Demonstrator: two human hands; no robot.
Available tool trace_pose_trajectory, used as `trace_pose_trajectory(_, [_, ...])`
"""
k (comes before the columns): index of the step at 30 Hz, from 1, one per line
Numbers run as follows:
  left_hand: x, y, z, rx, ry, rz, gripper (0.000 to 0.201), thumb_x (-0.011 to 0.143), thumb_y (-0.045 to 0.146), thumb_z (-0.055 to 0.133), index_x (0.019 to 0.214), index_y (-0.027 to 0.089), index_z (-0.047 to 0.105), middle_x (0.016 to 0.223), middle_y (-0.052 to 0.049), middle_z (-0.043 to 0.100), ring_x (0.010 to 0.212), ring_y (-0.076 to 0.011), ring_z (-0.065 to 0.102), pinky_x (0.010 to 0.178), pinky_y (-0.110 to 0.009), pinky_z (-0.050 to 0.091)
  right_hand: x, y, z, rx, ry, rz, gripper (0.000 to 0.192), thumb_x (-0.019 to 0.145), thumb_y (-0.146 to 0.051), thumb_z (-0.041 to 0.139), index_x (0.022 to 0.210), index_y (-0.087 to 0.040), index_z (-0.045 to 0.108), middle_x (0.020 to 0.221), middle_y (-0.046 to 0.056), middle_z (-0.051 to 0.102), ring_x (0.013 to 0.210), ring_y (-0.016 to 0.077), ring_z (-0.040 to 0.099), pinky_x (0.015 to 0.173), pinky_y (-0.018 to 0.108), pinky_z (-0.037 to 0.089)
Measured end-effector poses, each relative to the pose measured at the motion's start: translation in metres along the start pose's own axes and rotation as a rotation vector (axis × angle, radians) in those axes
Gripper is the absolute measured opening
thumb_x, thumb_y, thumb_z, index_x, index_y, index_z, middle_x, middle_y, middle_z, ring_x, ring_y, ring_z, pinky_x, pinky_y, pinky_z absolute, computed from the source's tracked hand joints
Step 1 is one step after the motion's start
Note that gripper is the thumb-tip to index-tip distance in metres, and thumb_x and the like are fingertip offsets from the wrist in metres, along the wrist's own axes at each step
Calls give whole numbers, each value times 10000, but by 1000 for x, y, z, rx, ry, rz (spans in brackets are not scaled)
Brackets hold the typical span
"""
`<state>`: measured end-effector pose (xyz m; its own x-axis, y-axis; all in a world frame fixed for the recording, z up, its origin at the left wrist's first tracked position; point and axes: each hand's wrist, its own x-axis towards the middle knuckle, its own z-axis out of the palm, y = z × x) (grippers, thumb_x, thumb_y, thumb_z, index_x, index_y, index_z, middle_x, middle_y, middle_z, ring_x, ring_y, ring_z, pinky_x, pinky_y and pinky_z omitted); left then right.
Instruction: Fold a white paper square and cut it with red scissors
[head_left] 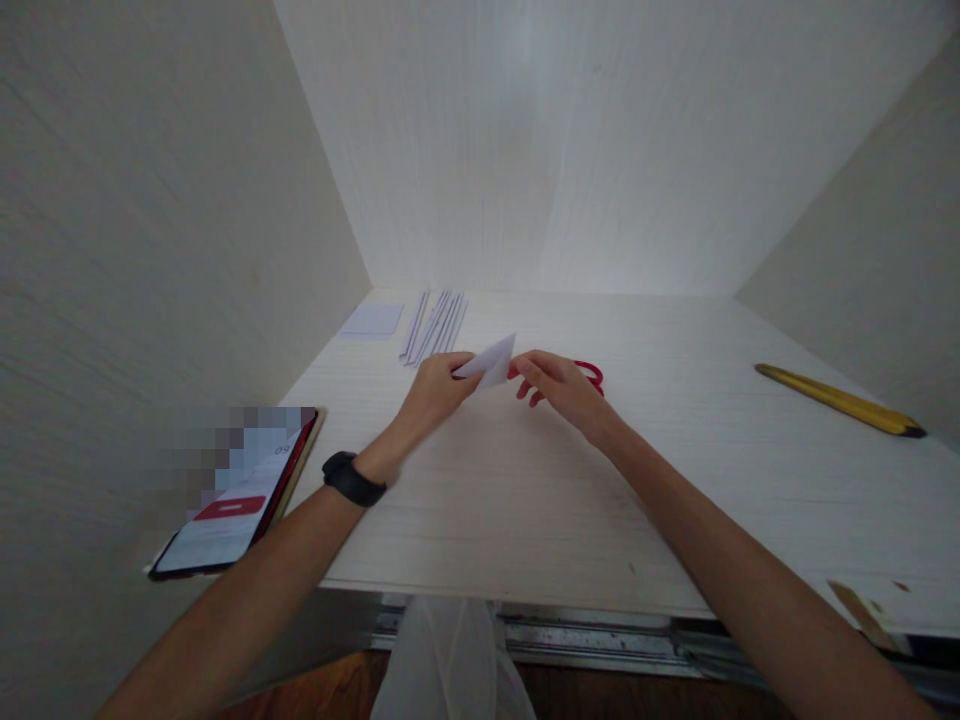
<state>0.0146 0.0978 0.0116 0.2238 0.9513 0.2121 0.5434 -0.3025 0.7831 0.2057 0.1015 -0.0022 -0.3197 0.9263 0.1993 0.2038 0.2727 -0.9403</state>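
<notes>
Left hand point(433, 392) grip closed on folded white paper point(491, 362), pinched at its left corner, held just above counter point(525, 500). Right hand point(559, 385) grip closed on paper's right edge, red scissors point(592, 375) partly hidden behind it. Paper strips point(433, 326) beyond; phone point(236, 500) at left.

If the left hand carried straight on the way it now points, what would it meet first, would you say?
The left hand points up and right, pinching the white paper piece. Beyond that paper, it would probably meet the right hand's fingers first, near the red scissors; depth is unclear.
</notes>
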Motion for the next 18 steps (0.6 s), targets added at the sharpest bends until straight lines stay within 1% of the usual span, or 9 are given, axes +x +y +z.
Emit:
trace_pose_trajectory(2, [-1,3,-1,117,70,42,201,782,299,534,665,152,605,591,18,508,603,-124,456,542,-242,286,-1,-1,1,15,0,45,376,811,-518,548,874,-155,616,921,86,663,639,111,614,488,213,473])
trace_pose_trajectory(5, [-4,7,1,269,143,144,183,782,284,577,648,161,565,604,15,517,600,-124,452,575,-253,297,-1,-2,1,15,4,87,398,790,-548,570,842,-155,616,902,89,667,635,109,619,488,204,476])
trace_pose_trajectory(9, [-6,6,4,357,152,237,152,788,235,596,657,164,566,629,-2,532,600,-126,449,587,-256,306,-1,-3,0,4,2,91,356,782,-505,589,784,-151,626,825,75,674,626,111,613,507,212,478])
trace_pose_trajectory(11, [-6,5,4,337,133,250,118,790,235,604,698,161,605,664,-13,568,610,-127,465,592,-252,321,0,-4,-1,21,-17,65,302,766,-455,616,771,-154,638,775,56,673,632,115,614,524,217,480])
trace_pose_trajectory(13, [-5,4,3,268,123,218,121,793,269,612,746,162,643,697,-20,608,629,-130,494,601,-248,343,0,-5,-2,44,-26,31,255,754,-413,631,764,-158,648,720,35,662,635,119,614,535,221,481])
trace_pose_trajectory(15, [-3,2,1,152,113,144,167,787,322,622,769,161,662,706,-17,632,643,-134,523,605,-244,363,0,-6,-3,60,-22,5,228,747,-388,637,755,-161,655,682,22,650,631,120,610,543,226,482])
trace_pose_trajectory(18, [0,-2,-3,-31,85,28,260,759,413,645,757,153,662,660,1,619,615,-129,522,574,-237,362,-1,-7,-4,75,-7,-4,217,736,-379,652,743,-163,659,674,14,648,621,115,603,556,229,480])
